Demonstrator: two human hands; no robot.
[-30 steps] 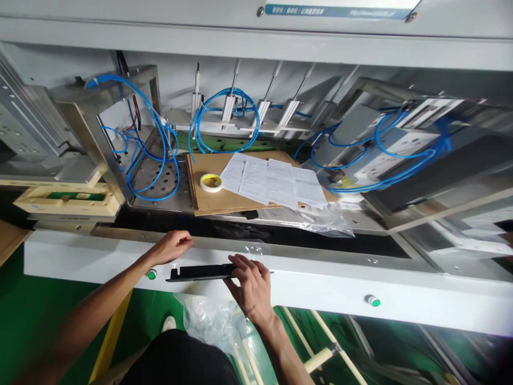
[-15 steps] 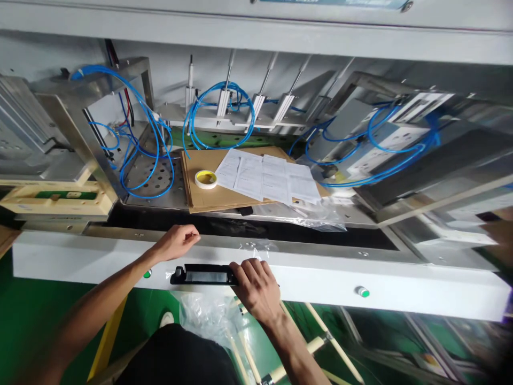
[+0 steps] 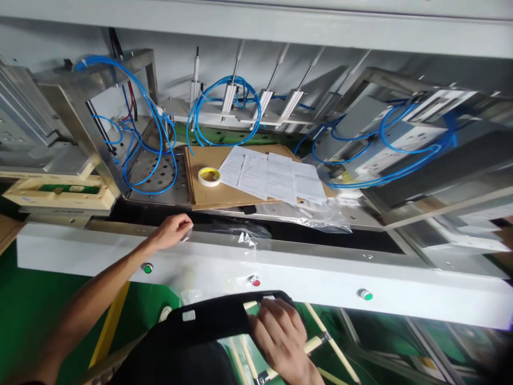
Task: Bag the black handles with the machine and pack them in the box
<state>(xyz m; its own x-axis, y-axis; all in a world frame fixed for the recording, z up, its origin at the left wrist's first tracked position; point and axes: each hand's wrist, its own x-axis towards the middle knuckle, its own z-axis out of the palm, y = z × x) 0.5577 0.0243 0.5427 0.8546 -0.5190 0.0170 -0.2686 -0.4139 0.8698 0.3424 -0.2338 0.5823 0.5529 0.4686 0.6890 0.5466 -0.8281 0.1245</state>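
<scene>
My right hand [image 3: 278, 334] grips one end of a long black plastic part [image 3: 216, 315], low in front of my body. A small white label [image 3: 188, 316] shows near the part's other end. Over the machine's front edge is my left hand [image 3: 173, 231], its fingers pinched together. A tiny pale bit shows at those fingertips, too small to name. To the right of my left hand, a clear plastic bag [image 3: 246, 235] lies partly over the dark slot and the metal ledge.
Cardboard [image 3: 200, 198] on the machine bed carries a tape roll [image 3: 209, 177] and paper sheets [image 3: 250, 174]. Blue hoses [image 3: 160, 144] loop around metal frames and cylinders. Along the white front beam [image 3: 316, 280] sit a red button [image 3: 255, 280] and two green buttons [image 3: 365, 294].
My right hand has drawn the black part down toward my body and turned it, bringing the labelled face into view. The left hand stays closed near the ledge, shifted slightly left.
</scene>
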